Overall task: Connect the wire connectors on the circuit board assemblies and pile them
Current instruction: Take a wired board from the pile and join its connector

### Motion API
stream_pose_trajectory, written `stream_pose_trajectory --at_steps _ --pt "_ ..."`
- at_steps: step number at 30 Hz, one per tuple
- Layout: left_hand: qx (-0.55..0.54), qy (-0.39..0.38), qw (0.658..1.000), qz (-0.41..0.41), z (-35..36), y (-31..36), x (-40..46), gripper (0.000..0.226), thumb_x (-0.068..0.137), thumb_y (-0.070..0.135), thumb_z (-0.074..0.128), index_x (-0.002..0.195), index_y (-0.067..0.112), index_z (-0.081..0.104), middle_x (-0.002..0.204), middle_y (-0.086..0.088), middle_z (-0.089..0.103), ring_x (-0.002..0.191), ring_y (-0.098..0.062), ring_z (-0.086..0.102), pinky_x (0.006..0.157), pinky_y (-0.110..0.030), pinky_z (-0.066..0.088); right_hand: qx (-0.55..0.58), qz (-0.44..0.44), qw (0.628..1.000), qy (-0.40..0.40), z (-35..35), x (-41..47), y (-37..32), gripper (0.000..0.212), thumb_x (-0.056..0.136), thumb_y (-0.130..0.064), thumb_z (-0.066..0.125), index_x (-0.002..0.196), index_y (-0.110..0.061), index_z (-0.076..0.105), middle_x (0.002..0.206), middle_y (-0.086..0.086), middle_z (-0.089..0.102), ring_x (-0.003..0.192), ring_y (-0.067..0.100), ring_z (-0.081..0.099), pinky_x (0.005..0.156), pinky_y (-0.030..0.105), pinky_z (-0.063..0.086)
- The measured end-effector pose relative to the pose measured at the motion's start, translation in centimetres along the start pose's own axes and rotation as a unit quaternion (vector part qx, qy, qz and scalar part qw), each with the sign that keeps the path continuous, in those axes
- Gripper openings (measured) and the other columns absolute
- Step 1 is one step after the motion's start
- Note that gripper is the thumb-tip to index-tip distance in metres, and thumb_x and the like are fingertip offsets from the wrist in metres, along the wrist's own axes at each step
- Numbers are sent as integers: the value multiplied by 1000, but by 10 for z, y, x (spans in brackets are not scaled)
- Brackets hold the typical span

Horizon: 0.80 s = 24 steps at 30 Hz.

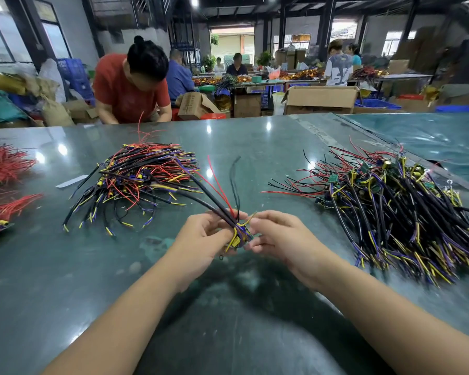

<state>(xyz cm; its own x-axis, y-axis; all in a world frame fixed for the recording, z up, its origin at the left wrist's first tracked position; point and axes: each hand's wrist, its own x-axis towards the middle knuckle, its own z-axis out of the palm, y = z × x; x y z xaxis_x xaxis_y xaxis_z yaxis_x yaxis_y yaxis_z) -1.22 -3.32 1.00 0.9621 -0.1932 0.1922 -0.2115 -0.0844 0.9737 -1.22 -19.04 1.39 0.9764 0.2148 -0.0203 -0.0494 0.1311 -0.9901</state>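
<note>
Green tabletop, glossy, with ceiling lights reflected in it. Near centre: left hand, fingers curled around a circuit board assembly, gripping it just above the tabletop; the small board with yellow parts sits between the two hands, and its black sleeved wires, one red wire and one thin black wire fan up and away toward the far left. Right hand, fingers bent, pinching at the right side of the same assembly, thumb and fingertips touching the yellow and purple wires there; whether a connector is between them cannot be told. Left of centre, farther back: a pile of wired assemblies, black, red, yellow and purple leads lying mostly flat, ends spread toward the near left. Right side: a larger heap of assemblies, small green boards visible among black sleeves, loose ends pointing near right. Far left edge: bundles of red wires, well apart from the hands. Small white strip lying flat just left of the centre pile. Beyond the tabletop: a person in a red shirt bent forward, cardboard boxes, further people at far tables.
</note>
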Motion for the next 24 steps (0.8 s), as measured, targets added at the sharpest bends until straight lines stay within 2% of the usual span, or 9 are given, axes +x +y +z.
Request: stream_pose_trajectory --at_steps 5,9,13,16,19,21,24 --pt "34 -43 998 24 -6 4 -1 35 88 -11 52 102 17 69 81 6 72 65 -2 59 58 -16 48 -41 -6 999 -30 -2 -2 1 7 89 -2 59 87 -7 64 84 6 68 62 13 61 67 23 53" --pt "17 -22 1000 15 -11 2 1 25 86 -2 63 95 20 71 89 -4 74 69 -8 65 56 -18 49 -24 -7 999 -40 -4 -2 0 11 84 -3 65 83 -13 69 80 6 70 67 16 61 65 21 54" --pt "-57 -18 997 -56 -8 -1 1 7 78 15 69 75 16 75 78 -4 74 65 -12 66 62 -22 56 -24 -39 999 -5 -1 -2 1 20 84 0 63 73 -15 69 72 2 67 63 7 60 66 20 53" --pt "-50 -19 996 -72 -7 -3 1 6 75 17 73 71 18 77 76 -6 73 65 -12 65 69 -26 55 -47 -40 998 -5 2 -2 0 17 84 1 59 74 -13 63 76 3 66 69 9 60 69 22 52" --pt "-56 1 997 -61 -7 -2 2 13 77 12 72 72 23 78 76 -4 74 63 -9 64 61 -18 53 -21 -37 999 -13 -1 0 2 10 85 -1 62 80 -10 61 68 -2 64 64 9 60 66 20 51" --pt "-69 8 996 -57 -9 -1 3 2 72 14 75 74 16 76 76 -7 74 63 -11 64 61 -19 53 7 -30 999 -25 -3 0 1 8 85 -3 64 81 -10 62 67 -1 65 66 12 63 66 19 52" --pt "-75 6 996 -44 -11 -3 4 19 58 23 76 73 12 70 72 -8 72 61 -12 65 60 -19 53 23 -18 999 -40 -3 -2 0 11 84 -4 65 77 -13 66 72 4 65 70 15 63 67 20 53"
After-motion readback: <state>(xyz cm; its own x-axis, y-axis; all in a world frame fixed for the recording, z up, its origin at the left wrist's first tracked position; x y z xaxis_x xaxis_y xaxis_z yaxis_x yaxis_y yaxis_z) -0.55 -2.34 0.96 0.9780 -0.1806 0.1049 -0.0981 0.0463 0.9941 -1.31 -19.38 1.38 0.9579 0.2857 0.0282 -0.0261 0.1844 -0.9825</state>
